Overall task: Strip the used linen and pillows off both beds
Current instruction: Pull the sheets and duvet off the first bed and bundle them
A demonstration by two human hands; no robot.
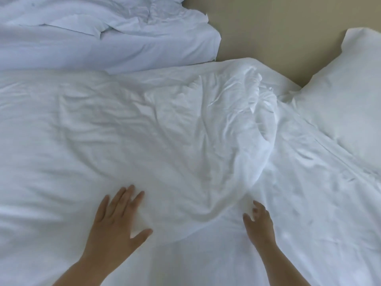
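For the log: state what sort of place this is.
Likely a twin hotel or guest bedroom: a rumpled white duvet, a white pillow, and a second bed with heaped linen.

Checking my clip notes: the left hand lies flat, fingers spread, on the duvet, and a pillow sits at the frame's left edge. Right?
Not quite: the head view shows the pillow at the frame's right edge. The left hand does lie flat, fingers spread, on the duvet.

text: none readable — labels: none | white bedding only
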